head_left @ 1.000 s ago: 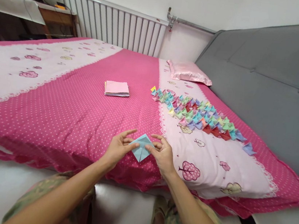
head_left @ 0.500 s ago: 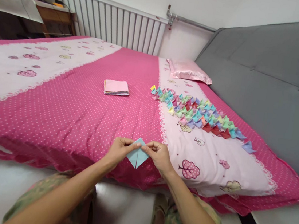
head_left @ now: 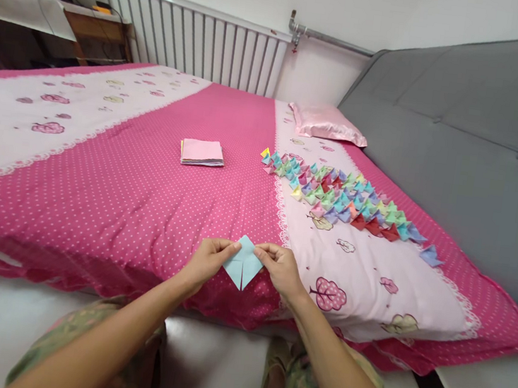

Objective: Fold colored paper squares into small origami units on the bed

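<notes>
Pale blue paper (head_left: 243, 263), folded into a diamond, is pinched between both hands, nearer the person than the stack (head_left: 203, 152) and a little to its right. The left hand (head_left: 206, 259) grips its left edge and the right hand (head_left: 282, 267) its right, each with the thumb on top and the fingers curled behind. A slit runs from the middle of the paper to its near corner.

Pink sheets top the stack, which lies on the bed (head_left: 144, 198). To the right of the stack, folded pieces (head_left: 329, 198) in blue, green, red, lilac, yellow and pink crowd together in rows. Beyond the stack and to its right lies a pink pillow (head_left: 328, 124); directly beyond it stands a white radiator (head_left: 202, 43). Grey padding covers the headboard (head_left: 465, 113), well to the right of the stack.
</notes>
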`<state>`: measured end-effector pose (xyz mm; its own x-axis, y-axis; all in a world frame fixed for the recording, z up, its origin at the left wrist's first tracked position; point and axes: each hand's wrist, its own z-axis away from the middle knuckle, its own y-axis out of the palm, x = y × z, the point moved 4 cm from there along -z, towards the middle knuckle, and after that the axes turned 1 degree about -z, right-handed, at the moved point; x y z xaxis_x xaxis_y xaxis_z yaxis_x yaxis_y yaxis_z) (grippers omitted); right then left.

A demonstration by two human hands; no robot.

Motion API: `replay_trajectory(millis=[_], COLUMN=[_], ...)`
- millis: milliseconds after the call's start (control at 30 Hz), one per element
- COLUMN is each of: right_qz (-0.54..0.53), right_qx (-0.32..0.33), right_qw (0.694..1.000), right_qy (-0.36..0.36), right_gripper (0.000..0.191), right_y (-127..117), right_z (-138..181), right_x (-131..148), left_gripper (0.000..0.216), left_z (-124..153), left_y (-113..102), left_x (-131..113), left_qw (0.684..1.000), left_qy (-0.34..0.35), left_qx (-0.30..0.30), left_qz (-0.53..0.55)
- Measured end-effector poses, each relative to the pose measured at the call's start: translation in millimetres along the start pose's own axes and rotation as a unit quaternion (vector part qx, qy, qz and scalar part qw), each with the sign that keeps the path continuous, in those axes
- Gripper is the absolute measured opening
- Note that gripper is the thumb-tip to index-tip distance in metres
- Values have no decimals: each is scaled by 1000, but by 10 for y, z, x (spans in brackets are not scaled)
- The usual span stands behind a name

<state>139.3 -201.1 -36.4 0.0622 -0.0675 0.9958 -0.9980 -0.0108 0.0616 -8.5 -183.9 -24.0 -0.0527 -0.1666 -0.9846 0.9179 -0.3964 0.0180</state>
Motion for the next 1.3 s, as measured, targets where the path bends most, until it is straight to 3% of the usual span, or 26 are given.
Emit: replay_trajectory(millis=[200, 433, 800, 933, 1300], right_qz=[-8, -13, 0, -5, -43], right_qx=[-65, -70, -1, 27, 73], right_qw=[998, 997, 999, 999, 996], right_qy=[-12, -8, 36, 25, -11], right_gripper=[23, 24, 25, 26, 34], right_y=[-144, -160, -25, 29, 44], right_z=[-24, -35, 33, 39, 72], right_x=[-10, -2, 23, 38, 228], left_gripper=[32, 33, 27, 28, 18], left_z=[-14, -20, 29, 29, 11], left_y=[-38, -36, -26, -23, -61], left_x=[0, -33, -26, 19, 20], left_qw=[999, 1000, 998, 997, 975], left_qy=[-21, 6, -23, -56, -92], left_qx=[-1, -2, 24, 15, -17], left_qz=[-25, 5, 45, 49, 200])
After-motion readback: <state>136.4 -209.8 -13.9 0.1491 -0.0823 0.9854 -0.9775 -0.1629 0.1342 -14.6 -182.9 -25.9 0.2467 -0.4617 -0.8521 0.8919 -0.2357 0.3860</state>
